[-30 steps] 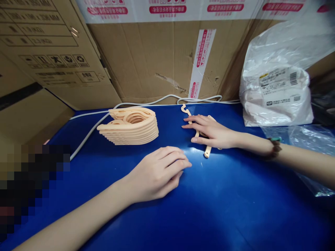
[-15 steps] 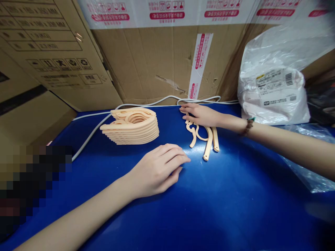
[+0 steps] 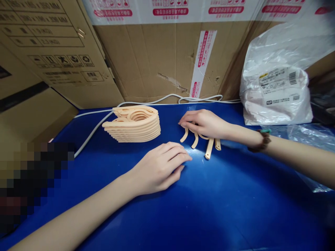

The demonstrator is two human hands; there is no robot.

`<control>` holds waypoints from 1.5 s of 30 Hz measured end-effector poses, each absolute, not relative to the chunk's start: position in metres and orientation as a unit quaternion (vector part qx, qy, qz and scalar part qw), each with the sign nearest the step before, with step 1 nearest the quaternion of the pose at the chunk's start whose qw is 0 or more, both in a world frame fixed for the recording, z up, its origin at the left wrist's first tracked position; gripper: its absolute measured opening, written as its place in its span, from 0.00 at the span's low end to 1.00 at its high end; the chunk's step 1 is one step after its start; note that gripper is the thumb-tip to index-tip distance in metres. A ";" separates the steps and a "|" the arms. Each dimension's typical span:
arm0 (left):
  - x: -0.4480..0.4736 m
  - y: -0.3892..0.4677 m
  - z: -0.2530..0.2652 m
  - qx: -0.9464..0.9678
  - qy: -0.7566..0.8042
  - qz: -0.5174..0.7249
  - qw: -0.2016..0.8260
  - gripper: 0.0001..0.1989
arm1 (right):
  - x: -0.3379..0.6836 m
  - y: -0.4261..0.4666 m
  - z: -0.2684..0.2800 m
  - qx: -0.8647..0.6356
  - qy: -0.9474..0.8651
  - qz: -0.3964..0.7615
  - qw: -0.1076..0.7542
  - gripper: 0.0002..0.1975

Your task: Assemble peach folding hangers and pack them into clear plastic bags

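Note:
My right hand [image 3: 205, 122] covers part of a small group of beige folding hangers [image 3: 208, 150], its fingers bent down and close together over them. Curved hooks and straight arms of the hangers stick out below the palm; the fingertips' hold is partly hidden. My left hand [image 3: 163, 167] rests on the blue tabletop, palm down, loosely bent, with thumb and fingers apart and nothing in it. Beyond that hand, to the left, a neat stack of similar beige hangers [image 3: 138, 130] lies flat.
A white cable [image 3: 146, 103] runs along the back edge of the blue table [image 3: 209, 209]. Cardboard boxes [image 3: 162, 59] form a wall behind and at left. A white plastic bag [image 3: 277, 90] stands at the back right, with clear plastic film [image 3: 314, 139] beside it.
My right hand has come a little nearer and drawn its fingers together. Another hook now shows below it. My left hand stays in place; the view has shifted slightly.

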State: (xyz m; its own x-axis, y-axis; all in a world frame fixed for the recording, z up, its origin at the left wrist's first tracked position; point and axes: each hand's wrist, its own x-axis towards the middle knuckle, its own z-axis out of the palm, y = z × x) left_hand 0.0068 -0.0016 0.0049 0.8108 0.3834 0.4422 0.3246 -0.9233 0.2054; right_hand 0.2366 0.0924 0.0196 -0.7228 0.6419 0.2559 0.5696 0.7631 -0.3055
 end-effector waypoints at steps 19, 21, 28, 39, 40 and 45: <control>0.033 0.004 0.000 0.970 0.216 0.111 0.018 0.26 | 0.269 0.077 0.039 -0.221 -0.940 -0.253 -0.060 0.15; 0.038 0.005 0.000 0.970 0.222 0.100 0.000 0.26 | 0.264 0.079 0.041 -0.193 -0.947 -0.249 -0.062 0.15; 0.043 0.002 0.010 0.950 0.275 0.095 -0.112 0.18 | 0.272 0.083 0.049 -0.252 -0.952 -0.174 0.019 0.10; 0.070 0.002 0.006 0.971 0.198 0.127 -0.032 0.24 | 0.271 0.034 0.017 -0.506 -0.626 0.390 0.448 0.11; 0.068 -0.001 0.007 0.971 0.200 0.125 -0.032 0.22 | 0.271 0.030 0.013 -0.504 -0.626 0.401 0.441 0.12; 0.047 -0.019 0.017 0.959 0.213 0.166 -0.079 0.14 | 0.279 0.025 0.005 -0.487 -0.687 0.384 0.378 0.15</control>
